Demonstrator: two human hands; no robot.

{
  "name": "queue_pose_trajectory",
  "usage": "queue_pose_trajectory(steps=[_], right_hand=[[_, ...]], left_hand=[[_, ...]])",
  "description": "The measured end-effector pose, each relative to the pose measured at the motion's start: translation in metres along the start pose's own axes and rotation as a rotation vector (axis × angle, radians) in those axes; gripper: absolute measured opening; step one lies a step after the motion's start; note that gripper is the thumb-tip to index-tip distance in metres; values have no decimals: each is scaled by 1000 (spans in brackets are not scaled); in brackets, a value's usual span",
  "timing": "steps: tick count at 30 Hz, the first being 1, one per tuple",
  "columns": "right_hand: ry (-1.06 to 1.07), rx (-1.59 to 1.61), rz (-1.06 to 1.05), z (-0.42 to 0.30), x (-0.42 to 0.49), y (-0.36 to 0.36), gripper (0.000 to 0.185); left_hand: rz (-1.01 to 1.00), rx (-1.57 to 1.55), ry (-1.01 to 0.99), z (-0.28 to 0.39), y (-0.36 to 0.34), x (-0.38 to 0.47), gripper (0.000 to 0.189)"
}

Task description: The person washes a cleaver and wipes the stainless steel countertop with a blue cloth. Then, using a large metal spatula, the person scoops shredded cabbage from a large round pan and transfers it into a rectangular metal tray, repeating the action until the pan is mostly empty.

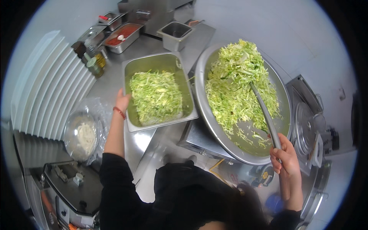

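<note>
With my left hand (122, 101) I grip the left rim of a deep rectangular stainless steel pan (161, 61), which holds shredded cabbage (156, 96). My right hand (284, 156) is closed around the metal handle of a large utensil (266, 112). Its head is hidden under a heaped load of shredded cabbage (244, 61), raised over a wide steel basin (211, 123). More shredded cabbage (230, 106) lies inside the basin, with bare metal showing at its near side. The basin stands just right of the pan.
Left of the pan are a plastic-covered bowl of pale food (86, 136), bottles (95, 66) and stacked white trays (49, 86). Behind it stand a pan of red food (123, 34) and a steel container (175, 34). A lidded pot (306, 126) is at the right.
</note>
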State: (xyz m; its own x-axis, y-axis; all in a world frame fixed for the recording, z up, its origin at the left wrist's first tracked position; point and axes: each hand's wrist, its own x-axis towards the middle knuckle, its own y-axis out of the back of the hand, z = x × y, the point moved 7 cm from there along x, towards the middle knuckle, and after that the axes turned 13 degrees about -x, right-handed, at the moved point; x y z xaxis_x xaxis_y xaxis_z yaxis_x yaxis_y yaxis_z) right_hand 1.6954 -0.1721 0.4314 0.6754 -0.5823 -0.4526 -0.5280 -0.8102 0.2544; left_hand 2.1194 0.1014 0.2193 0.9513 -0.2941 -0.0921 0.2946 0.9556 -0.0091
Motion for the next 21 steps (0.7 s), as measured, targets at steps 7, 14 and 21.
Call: queue_pose_trajectory(steps=[7,14,21], right_hand=[[-47,-234,-352,-6,27,-71,47],[511,-1254,-232,-9,73,-130,50],[410,-1179,-91,-18,56,-100,49]], left_hand=[[90,59,-165,15,-1,-5,33],[134,184,-114,-1,5,7,41],[45,104,-73,-1,1,6,42]])
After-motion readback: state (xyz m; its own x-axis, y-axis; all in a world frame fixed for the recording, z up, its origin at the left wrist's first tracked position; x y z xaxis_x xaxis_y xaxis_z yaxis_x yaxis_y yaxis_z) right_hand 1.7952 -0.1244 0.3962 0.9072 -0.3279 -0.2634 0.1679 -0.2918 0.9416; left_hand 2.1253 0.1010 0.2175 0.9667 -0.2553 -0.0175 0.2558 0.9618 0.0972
